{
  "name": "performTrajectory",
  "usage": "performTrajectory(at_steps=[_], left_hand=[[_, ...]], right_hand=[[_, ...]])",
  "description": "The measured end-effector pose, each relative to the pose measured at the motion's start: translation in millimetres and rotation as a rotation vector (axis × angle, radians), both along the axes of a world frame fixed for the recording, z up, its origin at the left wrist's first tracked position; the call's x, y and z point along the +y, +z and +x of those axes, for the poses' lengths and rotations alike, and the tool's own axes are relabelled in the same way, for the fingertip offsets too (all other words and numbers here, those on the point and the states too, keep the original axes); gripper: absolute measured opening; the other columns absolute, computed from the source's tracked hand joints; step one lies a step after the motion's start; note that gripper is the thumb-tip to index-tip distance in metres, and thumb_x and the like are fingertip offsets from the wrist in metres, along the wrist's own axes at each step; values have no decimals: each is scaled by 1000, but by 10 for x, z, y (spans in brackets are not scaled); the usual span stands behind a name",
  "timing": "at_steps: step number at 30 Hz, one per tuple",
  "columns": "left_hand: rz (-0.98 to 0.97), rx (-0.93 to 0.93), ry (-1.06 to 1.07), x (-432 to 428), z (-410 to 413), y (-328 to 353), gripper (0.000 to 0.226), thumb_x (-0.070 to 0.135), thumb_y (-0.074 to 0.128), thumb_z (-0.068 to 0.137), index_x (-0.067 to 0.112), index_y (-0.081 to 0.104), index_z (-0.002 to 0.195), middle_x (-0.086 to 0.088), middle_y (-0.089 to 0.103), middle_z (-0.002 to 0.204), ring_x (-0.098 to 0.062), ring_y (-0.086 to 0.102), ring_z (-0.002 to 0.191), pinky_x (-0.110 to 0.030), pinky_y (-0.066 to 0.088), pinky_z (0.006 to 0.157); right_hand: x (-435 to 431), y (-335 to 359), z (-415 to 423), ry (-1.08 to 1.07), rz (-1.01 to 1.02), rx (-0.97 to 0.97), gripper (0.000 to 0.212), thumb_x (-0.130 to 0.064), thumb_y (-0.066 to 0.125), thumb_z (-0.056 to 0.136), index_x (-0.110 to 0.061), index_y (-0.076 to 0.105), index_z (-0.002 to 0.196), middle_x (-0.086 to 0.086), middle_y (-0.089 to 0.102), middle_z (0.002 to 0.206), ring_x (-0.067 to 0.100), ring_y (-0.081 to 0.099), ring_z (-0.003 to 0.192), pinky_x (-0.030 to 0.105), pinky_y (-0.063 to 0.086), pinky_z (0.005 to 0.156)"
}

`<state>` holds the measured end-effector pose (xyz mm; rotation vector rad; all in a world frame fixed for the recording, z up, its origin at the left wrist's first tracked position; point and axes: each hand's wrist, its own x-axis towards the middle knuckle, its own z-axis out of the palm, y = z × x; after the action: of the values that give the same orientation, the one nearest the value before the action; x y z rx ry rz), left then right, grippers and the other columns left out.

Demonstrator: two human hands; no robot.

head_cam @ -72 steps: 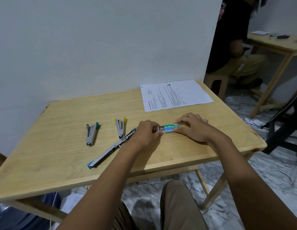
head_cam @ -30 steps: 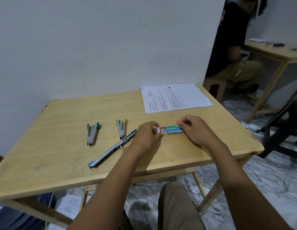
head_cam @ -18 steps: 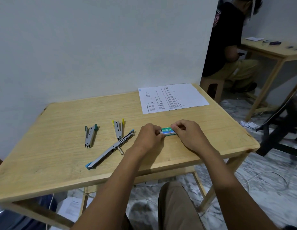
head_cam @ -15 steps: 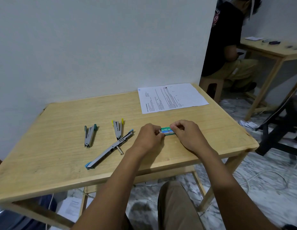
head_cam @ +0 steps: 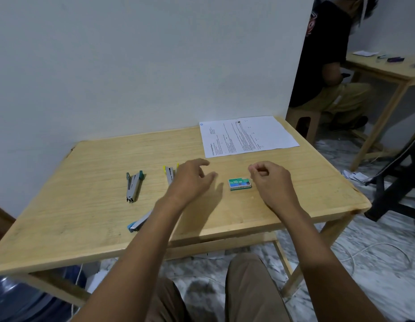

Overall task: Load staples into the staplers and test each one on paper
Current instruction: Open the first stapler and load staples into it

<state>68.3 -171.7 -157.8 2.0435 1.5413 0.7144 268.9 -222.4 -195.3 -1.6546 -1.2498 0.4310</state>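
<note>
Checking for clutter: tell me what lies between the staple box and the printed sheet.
Only bare table; the head view shows nothing between staple box and printed sheet.

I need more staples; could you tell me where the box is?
The staple box lies closed on the table, between both hands, below the paper.

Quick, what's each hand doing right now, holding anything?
Left hand: open, fingers spread, holding nothing, raised over the table.
Right hand: fingers pinched together beside the staple box; whether they hold staples cannot be told.
</note>
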Motion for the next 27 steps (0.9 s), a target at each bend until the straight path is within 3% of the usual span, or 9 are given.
performTrajectory(at_steps=[3, 7, 13, 18, 21, 25, 27], left_hand=[[23, 184, 143, 21, -355, 103, 36, 44, 69, 85, 16, 68, 109, -3, 64, 100, -17, 59, 87, -27, 45, 71], [-155, 519, 186, -25, -605, 47, 44, 51, 70, 80, 10, 63, 95, -2, 62, 86, -21, 60, 80, -29, 42, 61], [-160, 495, 174, -48, -694, -131, 35, 43, 66, 87, 8, 64, 91, -4, 61, 82, -23, 62, 78, -30, 44, 62], [-182, 279, 99, -42, -801, -141, 33, 34, 65, 90, 4, 72, 78, -12, 70, 75, -23, 63, 64, -36, 51, 59], [-203, 120, 54, -57, -873, -61, 30, 33, 65, 92, 9, 68, 75, -4, 66, 70, -13, 56, 58, -27, 44, 54], [-366, -349, 26, -144, -933, 57, 25, 26, 63, 95, 5, 73, 86, -8, 73, 77, -18, 61, 59, -32, 55, 65], [-419, -492, 4, -169, -946, 78, 26, 24, 62, 96, 2, 73, 93, -7, 69, 73, -20, 58, 55, -31, 54, 59]], right_hand=[[-3, 69, -96, 42, 55, 62, 9, -26, 64, 95, -20, 72, 98, -10, 71, 86, 2, 68, 85, 15, 55, 69], [58, 94, -350, 114, 77, 110, 11, -18, 69, 92, -12, 74, 99, -1, 75, 84, 6, 72, 77, 21, 59, 73], [72, 33, -632, 239, 7, 107, 8, -18, 69, 89, -23, 74, 94, -6, 74, 82, 7, 71, 78, 27, 60, 73], [10, 25, -786, 364, -48, 176, 9, -13, 68, 92, -19, 73, 97, -1, 75, 84, 2, 71, 76, 21, 59, 73], [-7, 52, -823, 388, -38, 232, 10, -13, 68, 92, -18, 73, 99, 1, 76, 88, 5, 72, 85, 22, 59, 77], [20, 96, -898, 388, 26, 261, 11, -12, 68, 92, -22, 72, 93, 0, 76, 85, 10, 72, 88, 30, 60, 74], [51, 118, -929, 356, 62, 260, 11, -12, 67, 93, -22, 72, 94, 2, 75, 82, 11, 72, 85, 37, 61, 71]])
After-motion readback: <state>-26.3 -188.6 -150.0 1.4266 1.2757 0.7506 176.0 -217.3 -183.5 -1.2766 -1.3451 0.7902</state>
